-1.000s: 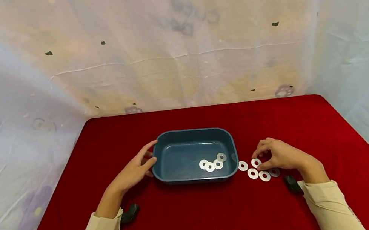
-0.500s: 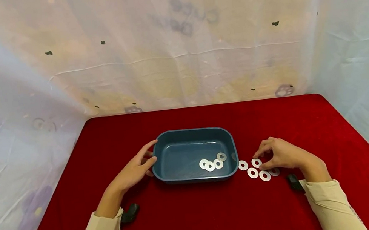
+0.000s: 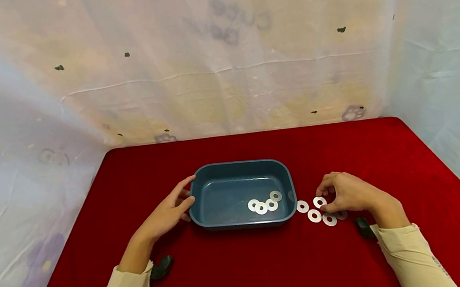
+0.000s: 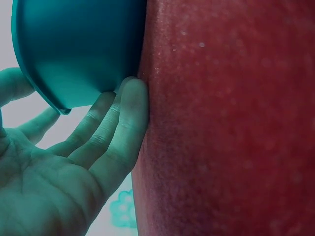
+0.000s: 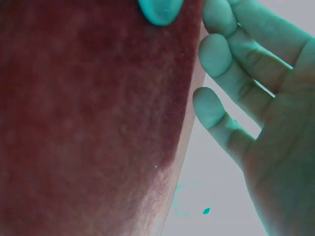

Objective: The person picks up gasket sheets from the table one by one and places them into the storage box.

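Note:
A blue rectangular tray (image 3: 222, 225) holds several flat metal washers (image 3: 261, 207) towards its near right part. At the tray's left end, my left hand (image 3: 169, 212) rests against the wall, thumb and index finger by the rim. The left wrist view shows lightly bent fingers (image 4: 129, 105) touching the tray's outer side (image 4: 83, 54). My right hand (image 3: 350, 192) is low over the cloth, thumb and index finger pinching a washer (image 3: 319, 201) by its edges. In the right wrist view, its other fingers (image 5: 209, 108) are loosely bent; the washer is out of sight there.
Several more washers lie on the red cloth (image 3: 245, 274) around the right fingertips, including one close to the tray's right wall (image 3: 302, 206) and one partly under the thumb (image 3: 341, 215). Patterned pale sheeting (image 3: 221, 68) encloses the table at the back and sides.
Both hands stay nearly in place, and the tray has not moved. The right thumb and index finger shift only slightly at the same washer.

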Motion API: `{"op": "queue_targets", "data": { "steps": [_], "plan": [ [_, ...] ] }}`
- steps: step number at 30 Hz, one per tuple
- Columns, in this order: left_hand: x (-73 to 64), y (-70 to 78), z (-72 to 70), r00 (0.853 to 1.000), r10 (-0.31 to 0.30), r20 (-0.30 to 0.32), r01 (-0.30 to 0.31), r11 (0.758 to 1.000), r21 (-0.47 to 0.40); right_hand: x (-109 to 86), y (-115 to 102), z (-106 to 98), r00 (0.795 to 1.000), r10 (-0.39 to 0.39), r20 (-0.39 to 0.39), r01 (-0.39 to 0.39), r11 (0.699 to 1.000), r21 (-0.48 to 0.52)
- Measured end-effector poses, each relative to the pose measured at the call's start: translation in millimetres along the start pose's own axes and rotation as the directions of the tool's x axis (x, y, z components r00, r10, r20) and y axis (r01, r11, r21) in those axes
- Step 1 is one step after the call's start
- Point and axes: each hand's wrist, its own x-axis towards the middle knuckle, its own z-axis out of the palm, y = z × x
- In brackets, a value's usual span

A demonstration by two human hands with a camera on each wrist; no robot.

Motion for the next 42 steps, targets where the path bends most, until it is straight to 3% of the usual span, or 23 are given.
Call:
{"op": "queue_targets", "data": {
  "steps": [15, 28, 42],
  "plan": [
    [0.4, 0.0, -0.9, 1.0, 0.003, 0.002, -0.003, 1.0, 0.004, -3.8, -1.5, -6.4, 0.999, -0.004, 0.032, 0.003, 1.0, 0.024],
    [0.1, 1.1, -1.2, 1.0, 0.007, 0.004, -0.007, 1.0, 0.0, -0.2, -8.5, -3.5, 0.997, -0.069, -0.031, 0.064, 0.989, -0.136],
    [0.2, 1.3, -0.4, 1.0, -0.007, 0.002, 0.007, 1.0, 0.004, 0.1, -8.9, -4.8, 0.991, 0.053, -0.123, -0.068, 0.99, -0.124]
  ]
}}
